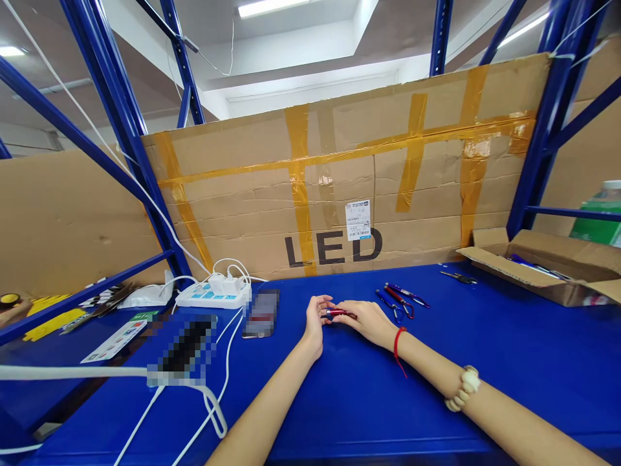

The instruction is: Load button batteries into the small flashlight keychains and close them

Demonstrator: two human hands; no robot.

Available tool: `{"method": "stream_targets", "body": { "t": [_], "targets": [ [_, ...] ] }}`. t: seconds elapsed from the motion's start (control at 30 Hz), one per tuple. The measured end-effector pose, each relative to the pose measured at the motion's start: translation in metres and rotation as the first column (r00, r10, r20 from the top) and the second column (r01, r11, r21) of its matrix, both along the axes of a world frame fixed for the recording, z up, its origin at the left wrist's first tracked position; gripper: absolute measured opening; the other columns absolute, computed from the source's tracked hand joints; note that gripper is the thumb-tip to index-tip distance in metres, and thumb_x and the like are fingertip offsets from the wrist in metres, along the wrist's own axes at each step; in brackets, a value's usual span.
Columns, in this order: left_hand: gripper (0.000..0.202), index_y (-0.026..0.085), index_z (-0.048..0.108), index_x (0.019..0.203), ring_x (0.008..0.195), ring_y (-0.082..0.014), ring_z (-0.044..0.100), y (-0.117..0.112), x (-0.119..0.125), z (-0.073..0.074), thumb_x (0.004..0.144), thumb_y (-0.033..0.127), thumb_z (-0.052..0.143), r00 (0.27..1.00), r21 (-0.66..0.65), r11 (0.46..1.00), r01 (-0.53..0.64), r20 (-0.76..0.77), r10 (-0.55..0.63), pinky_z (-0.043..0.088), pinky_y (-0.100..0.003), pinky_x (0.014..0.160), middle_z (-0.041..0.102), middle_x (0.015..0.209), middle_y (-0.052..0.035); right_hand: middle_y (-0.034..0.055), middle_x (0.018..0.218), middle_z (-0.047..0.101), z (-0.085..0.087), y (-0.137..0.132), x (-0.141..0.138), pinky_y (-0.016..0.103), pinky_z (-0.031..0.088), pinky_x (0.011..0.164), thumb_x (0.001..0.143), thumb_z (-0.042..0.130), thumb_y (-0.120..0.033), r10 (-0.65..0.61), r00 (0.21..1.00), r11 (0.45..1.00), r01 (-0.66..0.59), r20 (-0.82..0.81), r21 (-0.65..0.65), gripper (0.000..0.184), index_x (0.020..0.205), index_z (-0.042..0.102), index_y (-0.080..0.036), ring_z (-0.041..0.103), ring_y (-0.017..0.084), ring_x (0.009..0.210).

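Note:
A shiny red pen [337,312] lies level between my two hands, above the blue tabletop. My left hand [316,323] has its fingers bent around the pen's left end. From the right, my right hand [367,318] pinches the other end, with its fingers covering part of the barrel. To the right of my hands, several pen-like items lie together: a blue one [388,303], a red one [398,299] and another blue one [410,294]. Loops show at the near ends of some of them.
A cardboard box [514,265] stands at the right, holding slim items. Scissors [458,277] lie near it. On the left are a phone [262,314], a white power strip [213,294] and loose white cables [228,362]. Taped cardboard [242,213] walls the back between blue posts.

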State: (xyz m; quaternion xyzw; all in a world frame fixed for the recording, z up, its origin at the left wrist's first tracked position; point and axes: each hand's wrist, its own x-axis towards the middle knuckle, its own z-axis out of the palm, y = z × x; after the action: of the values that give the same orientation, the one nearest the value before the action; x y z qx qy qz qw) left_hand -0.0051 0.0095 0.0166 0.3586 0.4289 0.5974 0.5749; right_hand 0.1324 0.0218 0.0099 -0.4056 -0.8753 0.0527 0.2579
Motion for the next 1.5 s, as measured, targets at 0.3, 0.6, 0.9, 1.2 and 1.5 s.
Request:
{"method": "stream_targets", "body": {
  "t": [0.3, 0.6, 0.9, 1.2, 1.5],
  "targets": [
    [0.03, 0.012, 0.056, 0.075, 0.059, -0.0117, 0.05, 0.002, -0.001, -0.003, 0.07, 0.035, 0.036, 1.0, 0.023, 1.0, -0.001, -0.024, 0.002, 0.033, -0.021, 0.053, 0.056, 0.069, -0.0045, 0.0006, 0.08, 0.067, 0.003, -0.002, 0.0, 0.023, 0.035, 0.057, 0.085, 0.038, -0.054, -0.004, 0.999, 1.0, 0.004, 0.033, -0.015, 0.039, 0.087, 0.064, -0.025, 0.06, 0.015, 0.072],
    [0.027, 0.013, 0.056, 0.073, 0.058, -0.0111, 0.05, 0.0, 0.001, -0.001, 0.07, 0.032, 0.037, 0.999, 0.013, 1.0, -0.005, -0.039, 0.006, 0.031, -0.021, 0.054, 0.056, 0.066, -0.0031, 0.0013, 0.083, 0.066, 0.004, -0.003, -0.001, 0.023, 0.037, 0.059, 0.088, 0.036, -0.049, -0.02, 0.999, 0.999, 0.019, 0.032, 0.026, 0.038, 0.097, 0.064, -0.026, 0.059, 0.014, 0.073],
    [0.026, 0.014, 0.056, 0.074, 0.061, -0.0116, 0.05, 0.003, -0.001, -0.002, 0.07, 0.032, 0.037, 0.993, 0.054, 0.998, -0.041, -0.106, 0.047, 0.032, -0.022, 0.056, 0.056, 0.07, -0.003, 0.0003, 0.1, 0.066, 0.002, 0.0, 0.003, 0.024, 0.041, 0.067, 0.089, 0.035, -0.046, -0.03, 0.999, 0.999, 0.031, -0.025, 0.04, 0.035, 0.104, 0.061, -0.028, 0.061, 0.016, 0.088],
    [0.027, 0.013, 0.055, 0.075, 0.057, -0.0103, 0.049, 0.008, -0.003, -0.007, 0.07, 0.033, 0.037, 0.992, 0.063, 0.997, -0.045, -0.114, 0.052, 0.032, -0.022, 0.054, 0.054, 0.068, -0.002, 0.0005, 0.099, 0.067, 0.001, 0.007, 0.012, 0.025, 0.042, 0.068, 0.089, 0.036, -0.048, 0.01, 0.999, 0.999, -0.007, -0.051, 0.047, 0.035, 0.101, 0.061, -0.026, 0.062, 0.017, 0.089],
    [0.024, 0.014, 0.056, 0.072, 0.055, -0.0107, 0.049, 0.009, -0.003, -0.004, 0.07, 0.031, 0.038, 0.989, 0.029, 0.996, -0.082, -0.12, 0.085, 0.031, -0.022, 0.052, 0.056, 0.069, -0.0042, 0.0014, 0.101, 0.066, -0.001, 0.008, 0.019, 0.027, 0.043, 0.073, 0.093, 0.024, -0.042, 0.022, 0.999, 1.0, -0.022, -0.05, 0.011, 0.041, 0.099, 0.062, -0.027, 0.06, 0.018, 0.092]
  ]
}}
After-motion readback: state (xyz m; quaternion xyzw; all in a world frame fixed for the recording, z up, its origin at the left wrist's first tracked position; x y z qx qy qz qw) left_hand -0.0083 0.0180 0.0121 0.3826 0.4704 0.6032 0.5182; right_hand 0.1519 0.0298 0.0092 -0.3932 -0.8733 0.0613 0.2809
